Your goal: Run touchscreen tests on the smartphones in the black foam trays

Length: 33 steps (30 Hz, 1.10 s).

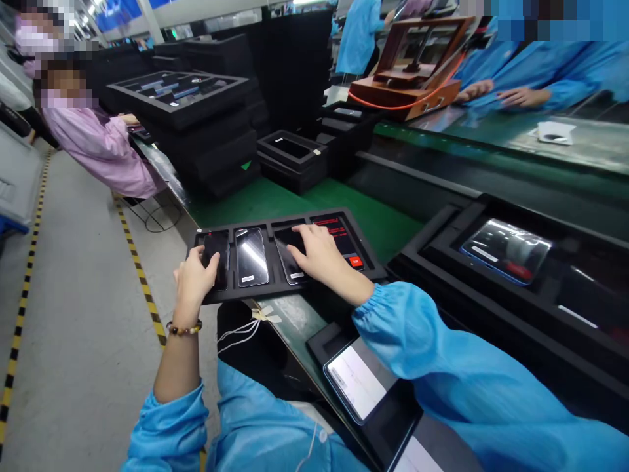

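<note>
A black foam tray with phones in a row of slots lies at the table edge, its left end jutting over the floor. My left hand, thumb and forefinger apart, is over the dark phone in the leftmost slot; whether it touches is unclear. Beside it, a phone with a white label reflects light. My right hand reaches over the third phone, fingers apart and partly covering it. Partly behind this hand, the rightmost phone shows red text and a red button on a dark screen.
Stacked black trays rise at the back left. More phones lie in a tray at right and in another by my right sleeve. A wooden fixture stands beyond the divider. Co-workers in pink and blue sit nearby.
</note>
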### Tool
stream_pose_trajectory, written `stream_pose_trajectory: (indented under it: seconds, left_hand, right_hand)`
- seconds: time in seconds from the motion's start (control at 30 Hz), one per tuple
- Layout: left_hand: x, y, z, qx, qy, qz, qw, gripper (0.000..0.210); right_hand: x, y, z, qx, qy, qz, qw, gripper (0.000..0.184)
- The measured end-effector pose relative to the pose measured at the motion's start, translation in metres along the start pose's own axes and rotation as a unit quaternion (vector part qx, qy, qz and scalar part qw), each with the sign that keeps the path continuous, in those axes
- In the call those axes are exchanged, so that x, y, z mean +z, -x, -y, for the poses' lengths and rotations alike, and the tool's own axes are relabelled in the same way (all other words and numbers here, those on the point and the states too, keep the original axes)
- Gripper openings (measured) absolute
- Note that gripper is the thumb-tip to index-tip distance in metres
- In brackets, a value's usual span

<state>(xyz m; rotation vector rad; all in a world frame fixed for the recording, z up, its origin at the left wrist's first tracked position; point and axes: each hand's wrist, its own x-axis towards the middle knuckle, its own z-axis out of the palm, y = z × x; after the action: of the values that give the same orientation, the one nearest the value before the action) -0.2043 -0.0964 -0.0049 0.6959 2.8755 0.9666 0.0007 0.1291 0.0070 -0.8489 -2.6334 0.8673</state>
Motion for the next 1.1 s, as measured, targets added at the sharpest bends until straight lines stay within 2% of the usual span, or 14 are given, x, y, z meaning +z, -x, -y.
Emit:
stream_pose_trajectory:
  seconds: [0.07,0.17,0.27,0.4,0.57,0.73,0.87,1.0,1.03,1.1]
  left_hand:
    - [0.000,-0.005,0.002,-0.011,0.047,-0.010,0.999,0.046]
    - [0.001,-0.009,0.007,-0.017,0.125,0.005,0.992,0.056]
    - [-0.002,-0.008,0.015,-0.033,0.192,0.034,0.980,0.062]
    - [-0.012,-0.005,0.029,-0.074,0.261,0.048,0.961,0.062]
    - [-0.014,-0.004,0.035,-0.086,0.281,0.061,0.954,0.067]
    - [-0.021,0.001,0.037,-0.075,0.243,0.054,0.966,0.070]
    - [-0.032,0.013,0.035,-0.062,0.187,0.046,0.979,0.063]
    - [-0.046,0.028,0.035,-0.016,0.155,0.034,0.987,0.048]
    - [-0.051,0.031,0.040,-0.024,0.167,0.010,0.986,0.043]
    - [-0.059,0.038,0.058,-0.109,0.223,-0.041,0.968,0.035]
  right_hand:
    - [0.010,-0.001,0.018,-0.023,0.013,0.016,1.000,0.040]
    - [0.032,-0.009,0.047,-0.023,0.019,0.060,0.998,0.037]
    - [0.052,-0.019,0.067,0.012,0.009,0.079,0.997,0.046]
    - [0.059,-0.031,0.075,0.077,-0.036,0.088,0.993,0.055]
    - [0.057,-0.043,0.080,0.088,-0.103,0.099,0.986,0.041]
    - [0.053,-0.048,0.080,0.088,-0.096,0.097,0.987,0.047]
    - [0.044,-0.035,0.075,0.070,-0.073,0.114,0.988,0.042]
    - [0.022,-0.014,0.070,0.032,-0.020,0.121,0.992,0.032]
    - [0.015,-0.012,0.065,0.017,-0.002,0.106,0.994,0.034]
    - [0.002,-0.016,0.049,-0.028,0.038,0.057,0.997,0.040]
